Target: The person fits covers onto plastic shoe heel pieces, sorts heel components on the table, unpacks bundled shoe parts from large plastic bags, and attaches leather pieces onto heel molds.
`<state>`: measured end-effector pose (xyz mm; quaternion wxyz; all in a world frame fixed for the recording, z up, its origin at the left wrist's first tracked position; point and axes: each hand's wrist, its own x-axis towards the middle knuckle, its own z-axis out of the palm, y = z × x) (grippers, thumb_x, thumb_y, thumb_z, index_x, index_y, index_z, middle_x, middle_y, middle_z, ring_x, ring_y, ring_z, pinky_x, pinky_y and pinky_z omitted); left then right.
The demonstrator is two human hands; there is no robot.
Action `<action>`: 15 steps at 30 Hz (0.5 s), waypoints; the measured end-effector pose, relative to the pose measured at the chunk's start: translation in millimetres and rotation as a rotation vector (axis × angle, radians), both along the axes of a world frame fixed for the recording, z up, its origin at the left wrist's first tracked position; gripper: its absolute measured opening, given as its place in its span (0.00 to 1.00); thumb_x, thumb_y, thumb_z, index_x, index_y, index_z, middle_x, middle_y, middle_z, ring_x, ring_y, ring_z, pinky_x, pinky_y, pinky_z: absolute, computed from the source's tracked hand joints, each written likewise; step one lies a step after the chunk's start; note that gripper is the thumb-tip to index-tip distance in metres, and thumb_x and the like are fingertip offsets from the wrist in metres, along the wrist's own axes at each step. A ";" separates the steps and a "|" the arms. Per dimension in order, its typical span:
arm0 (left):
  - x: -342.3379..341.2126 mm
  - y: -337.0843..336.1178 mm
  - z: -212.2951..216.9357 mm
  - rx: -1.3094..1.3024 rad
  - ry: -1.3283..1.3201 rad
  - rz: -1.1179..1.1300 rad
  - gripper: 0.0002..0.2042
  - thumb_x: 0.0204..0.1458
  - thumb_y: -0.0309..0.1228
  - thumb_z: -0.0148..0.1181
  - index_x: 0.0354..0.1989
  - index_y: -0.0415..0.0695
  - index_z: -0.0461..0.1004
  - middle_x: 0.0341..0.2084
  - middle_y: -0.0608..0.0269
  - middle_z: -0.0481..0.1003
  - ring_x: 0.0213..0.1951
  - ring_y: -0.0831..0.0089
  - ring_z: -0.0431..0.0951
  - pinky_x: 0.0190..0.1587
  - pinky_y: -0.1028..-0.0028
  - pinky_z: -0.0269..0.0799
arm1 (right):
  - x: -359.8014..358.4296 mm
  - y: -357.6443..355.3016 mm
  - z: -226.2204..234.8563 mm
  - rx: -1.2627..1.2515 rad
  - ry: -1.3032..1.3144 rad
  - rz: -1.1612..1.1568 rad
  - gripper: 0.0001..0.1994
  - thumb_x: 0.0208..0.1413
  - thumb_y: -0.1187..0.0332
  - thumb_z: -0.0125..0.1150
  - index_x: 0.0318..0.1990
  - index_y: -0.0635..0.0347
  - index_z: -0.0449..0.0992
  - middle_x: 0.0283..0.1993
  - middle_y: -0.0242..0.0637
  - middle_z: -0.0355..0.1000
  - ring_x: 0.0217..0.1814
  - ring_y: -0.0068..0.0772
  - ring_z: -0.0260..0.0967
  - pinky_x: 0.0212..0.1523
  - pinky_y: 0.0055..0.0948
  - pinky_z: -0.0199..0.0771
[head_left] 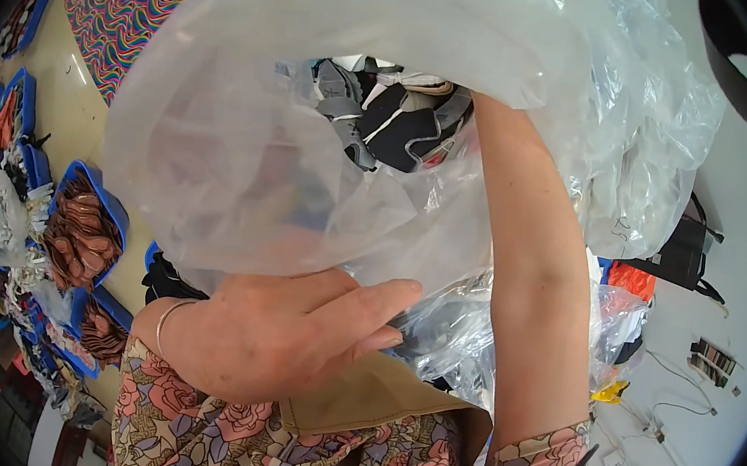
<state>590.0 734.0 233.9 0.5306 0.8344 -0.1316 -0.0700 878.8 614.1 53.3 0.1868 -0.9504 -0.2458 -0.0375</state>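
Note:
A big, cloudy clear plastic bag stands mouth-open before me. Through its mouth show stacked grey and black fabric pieces with pale edges, looking like shoe uppers. At the near rim, my left hand grips the bag; its thumb points right outside, and some fingers blur behind the plastic. My right forearm reaches into the mouth beside the pieces. The right hand itself is hidden inside, so its grip does not show.
On the left stand blue bins, one filled with brown pieces. A rainbow wavy-patterned sheet lies at the far left. More clear plastic bulges at the right, near a black bag. Cables run along the right.

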 end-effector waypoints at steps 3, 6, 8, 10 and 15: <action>4.6 -1.1 -4.6 0.025 -0.050 -0.021 0.22 0.42 0.28 0.64 0.49 0.45 0.70 0.16 0.68 0.67 0.19 0.74 0.70 0.19 0.75 0.66 | -1.7 -6.6 0.2 0.011 0.005 -0.002 0.11 0.52 0.66 0.51 0.39 0.59 0.77 0.34 0.44 0.75 0.37 0.42 0.72 0.42 0.36 0.69; 7.8 -3.1 1.2 -0.060 -0.014 0.017 0.17 0.43 0.26 0.64 0.44 0.38 0.73 0.16 0.61 0.71 0.17 0.69 0.70 0.20 0.73 0.63 | -1.7 -11.8 -0.5 0.023 0.000 -0.020 0.11 0.52 0.66 0.51 0.39 0.59 0.77 0.35 0.44 0.75 0.37 0.42 0.72 0.42 0.36 0.69; 6.4 -0.7 5.4 -0.023 0.030 0.009 0.17 0.42 0.22 0.63 0.44 0.37 0.74 0.16 0.62 0.71 0.18 0.69 0.71 0.21 0.73 0.64 | -1.7 -15.0 0.4 0.033 0.006 -0.029 0.11 0.52 0.66 0.51 0.39 0.59 0.77 0.35 0.44 0.75 0.37 0.41 0.72 0.42 0.36 0.69; 2.4 5.1 -0.5 0.000 -0.012 -0.044 0.19 0.41 0.23 0.60 0.46 0.40 0.72 0.18 0.64 0.70 0.20 0.71 0.72 0.22 0.74 0.68 | -1.5 -17.1 1.9 0.036 0.018 -0.024 0.11 0.52 0.66 0.51 0.39 0.59 0.77 0.35 0.44 0.75 0.38 0.41 0.72 0.43 0.36 0.69; 7.6 9.3 3.4 -0.034 -0.077 -0.222 0.18 0.39 0.21 0.60 0.43 0.38 0.75 0.22 0.61 0.76 0.21 0.68 0.74 0.30 0.69 0.72 | -6.8 -15.5 3.8 0.026 0.078 0.021 0.11 0.52 0.66 0.51 0.39 0.59 0.77 0.36 0.43 0.75 0.38 0.41 0.71 0.43 0.35 0.69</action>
